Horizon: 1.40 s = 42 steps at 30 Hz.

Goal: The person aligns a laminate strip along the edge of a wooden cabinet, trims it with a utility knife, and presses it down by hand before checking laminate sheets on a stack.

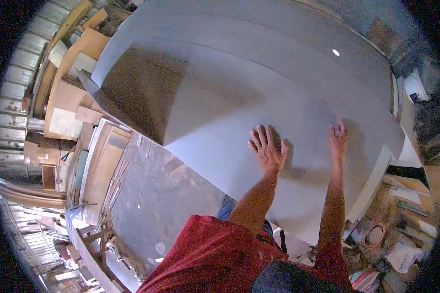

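Note:
A large, smooth pale grey panel (215,146) fills the middle of the head view, its faces meeting in long curved lines. My left hand (267,152) lies on it with the fingers spread and nothing in them. Farther right, my right hand (338,137) is at the same surface, its fingers curled in toward the thumb. Whatever these fingers hold, if anything, is too small to make out. Shadows of both hands fall on the panel beside them. A small bright oval spot (336,52) shows toward the panel's far right.
Boards and plywood offcuts (66,122) lean against a corrugated metal wall (14,107) at the left. Thin wooden strips (113,190) lie on the concrete floor (156,195). At the far right stands a white bucket (415,87); below it are a coiled hose (375,235) and a white sack (402,254).

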{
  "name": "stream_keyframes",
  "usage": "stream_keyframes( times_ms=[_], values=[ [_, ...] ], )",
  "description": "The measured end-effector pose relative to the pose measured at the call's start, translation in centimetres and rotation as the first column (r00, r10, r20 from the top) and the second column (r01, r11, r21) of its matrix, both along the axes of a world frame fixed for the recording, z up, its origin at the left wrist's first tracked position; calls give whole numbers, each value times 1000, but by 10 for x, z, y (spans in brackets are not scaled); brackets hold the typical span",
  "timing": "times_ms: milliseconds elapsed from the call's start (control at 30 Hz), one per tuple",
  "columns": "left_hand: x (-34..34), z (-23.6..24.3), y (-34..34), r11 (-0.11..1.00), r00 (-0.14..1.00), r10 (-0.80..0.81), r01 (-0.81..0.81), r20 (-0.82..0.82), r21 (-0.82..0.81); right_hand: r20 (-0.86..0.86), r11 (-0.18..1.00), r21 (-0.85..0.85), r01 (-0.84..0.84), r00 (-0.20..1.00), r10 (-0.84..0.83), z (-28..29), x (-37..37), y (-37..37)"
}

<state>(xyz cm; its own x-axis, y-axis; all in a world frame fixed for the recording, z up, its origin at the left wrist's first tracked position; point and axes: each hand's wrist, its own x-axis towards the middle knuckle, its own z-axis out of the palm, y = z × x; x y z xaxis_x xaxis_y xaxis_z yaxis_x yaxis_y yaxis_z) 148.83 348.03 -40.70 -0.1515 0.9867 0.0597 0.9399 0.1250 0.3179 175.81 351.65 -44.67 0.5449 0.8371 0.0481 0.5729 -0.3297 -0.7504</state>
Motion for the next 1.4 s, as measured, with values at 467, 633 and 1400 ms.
stream_keyframes(
  times_ms=[467,633,1400],
  values=[
    [-2,-7,-1,997,996,6,-13,86,77,555,952,-179,-250,773,307,55,-35,20],
    [-1,-6,0,995,995,17,-26,95,94,605,978,-30,-207,775,183,85,-49,6],
    [2,-9,1,997,998,11,-15,58,78,228,996,-42,80,971,-69,154,139,-45]
  ],
)
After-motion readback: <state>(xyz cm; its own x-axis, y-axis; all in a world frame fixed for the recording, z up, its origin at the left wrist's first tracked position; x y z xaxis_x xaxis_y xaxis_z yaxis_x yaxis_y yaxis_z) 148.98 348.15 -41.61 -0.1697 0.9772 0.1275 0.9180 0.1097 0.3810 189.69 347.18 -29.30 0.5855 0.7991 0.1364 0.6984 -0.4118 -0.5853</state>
